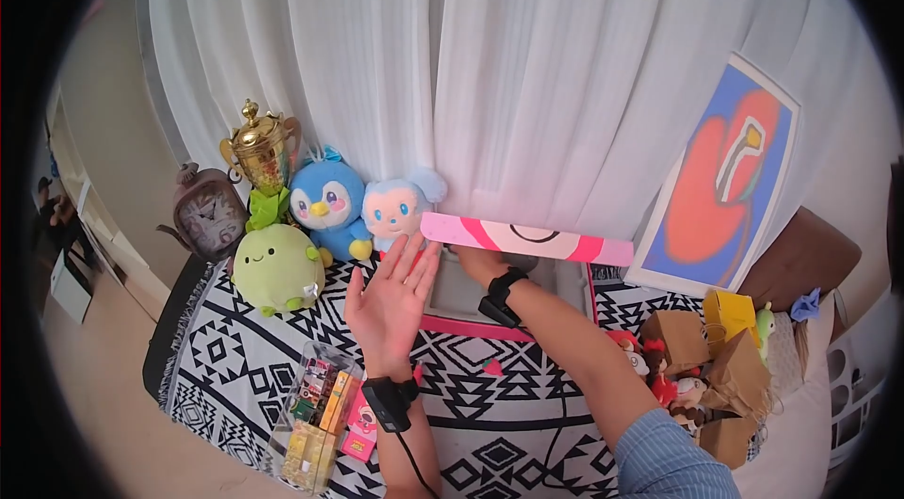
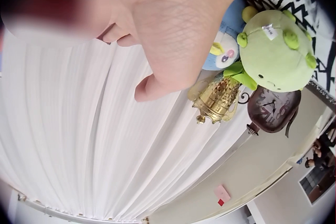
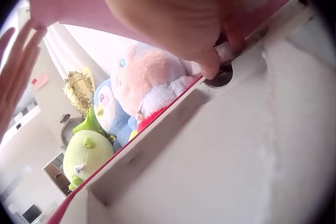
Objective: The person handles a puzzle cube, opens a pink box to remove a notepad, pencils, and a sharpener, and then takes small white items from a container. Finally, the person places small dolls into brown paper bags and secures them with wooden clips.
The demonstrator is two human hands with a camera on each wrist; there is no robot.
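Observation:
In the head view my left hand (image 1: pixel 391 301) is held up with the palm showing and fingers straight, holding nothing, its fingertips near the left end of the raised pink lid (image 1: pixel 607 250). A shallow pink box (image 1: pixel 471 327) with a grey insert (image 1: pixel 454 297) lies below that lid. My right hand (image 1: pixel 478 265) reaches into the box under the lid. In the right wrist view its bent thumb and fingers (image 3: pixel 210 65) meet at a round dark recess (image 3: pixel 223 78) by the insert's edge; I cannot tell whether they pinch something small there.
Behind the box's left side sit a pale blue plush (image 1: pixel 394 210), a blue penguin plush (image 1: pixel 325 202), a green plush (image 1: pixel 278 268), a gold trophy (image 1: pixel 259 146) and a clock (image 1: pixel 209 214). A clear tray of small boxes (image 1: pixel 315 414) lies front left; paper bags (image 1: pixel 739 377) and a picture (image 1: pixel 720 179) are right.

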